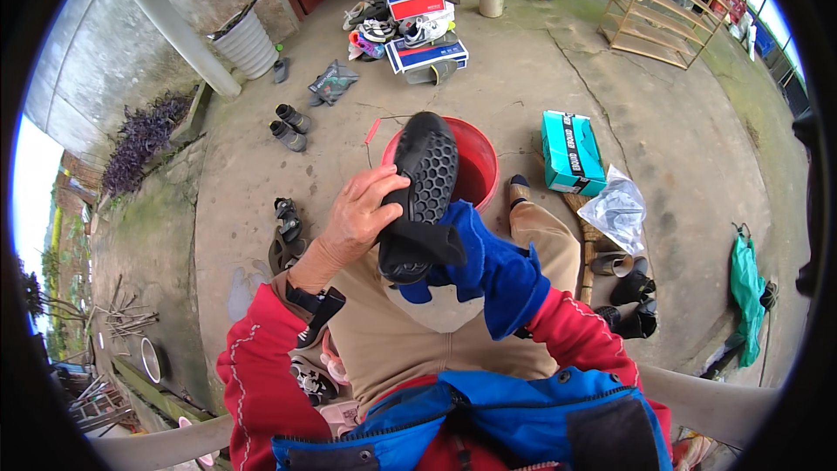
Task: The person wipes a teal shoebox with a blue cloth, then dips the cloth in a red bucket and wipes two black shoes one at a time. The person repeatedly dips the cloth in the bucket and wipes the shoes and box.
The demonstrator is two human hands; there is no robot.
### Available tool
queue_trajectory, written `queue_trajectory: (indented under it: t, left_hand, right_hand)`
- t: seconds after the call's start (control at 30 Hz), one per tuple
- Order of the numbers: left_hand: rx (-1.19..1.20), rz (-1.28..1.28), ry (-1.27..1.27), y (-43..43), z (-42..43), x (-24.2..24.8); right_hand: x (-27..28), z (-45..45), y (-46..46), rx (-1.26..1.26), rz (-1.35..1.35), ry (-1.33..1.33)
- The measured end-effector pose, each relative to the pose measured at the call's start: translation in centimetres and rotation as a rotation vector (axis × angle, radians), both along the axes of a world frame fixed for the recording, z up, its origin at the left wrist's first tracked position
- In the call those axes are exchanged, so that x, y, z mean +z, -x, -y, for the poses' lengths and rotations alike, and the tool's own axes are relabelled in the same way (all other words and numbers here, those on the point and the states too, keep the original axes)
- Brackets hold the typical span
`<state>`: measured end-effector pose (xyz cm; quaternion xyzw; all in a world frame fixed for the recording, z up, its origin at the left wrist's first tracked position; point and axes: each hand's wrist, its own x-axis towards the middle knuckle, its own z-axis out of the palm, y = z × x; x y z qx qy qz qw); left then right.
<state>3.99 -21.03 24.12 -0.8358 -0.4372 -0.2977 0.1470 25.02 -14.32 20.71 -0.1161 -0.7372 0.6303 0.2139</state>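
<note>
My left hand (359,209) grips a black shoe (433,176) by its side, thumb and fingers around the middle. The shoe's sole, patterned with hexagons, faces up, and its toe points away from me. A dark flap or cuff of fabric hangs at the near end. A bunched blue cloth (490,261) covers my right hand, so its fingers are hidden; the cloth meets the shoe's right side. Beyond and partly behind the shoe stands a red bucket (480,150) with dark liquid inside. Something pale (438,307) lies on my lap under the cloth.
A teal shoebox (572,150), a clear plastic bag (614,209) and a straw broom (586,242) lie to the right, near black boots (633,294). Dark shoes (290,127) stand left of the bucket. Piled shoes and boxes (415,6) and a wooden rack (660,19) are farther back.
</note>
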Motion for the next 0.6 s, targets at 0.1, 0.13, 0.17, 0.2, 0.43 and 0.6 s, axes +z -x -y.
queue_trajectory:
  t: [0.1,0.13,0.17,0.2,0.43,0.6]
  left_hand:
    - [0.015,0.432,0.067,-1.1,0.2,-0.9]
    - [-0.045,0.535,0.062,-1.6,0.3,-1.2]
    - [-0.038,0.684,0.127,-2.1,0.8,-1.7]
    - [-0.047,0.814,0.175,-2.7,1.4,-2.2]
    - [-0.223,1.489,0.625,1.2,3.4,-4.7]
    - [0.008,1.812,0.874,4.6,4.0,-4.8]
  right_hand:
    - [0.0,1.6,1.9,-0.072,-0.276,0.478]
    - [0.1,1.9,2.4,-0.062,-0.286,0.702]
    - [0.3,1.9,2.5,-0.075,-0.316,0.848]
    - [0.5,1.9,2.9,-0.119,-0.412,0.960]
    - [0.5,-1.1,3.4,-0.235,-0.368,0.951]
    - [-1.3,-2.4,2.1,-0.271,-0.188,0.616]
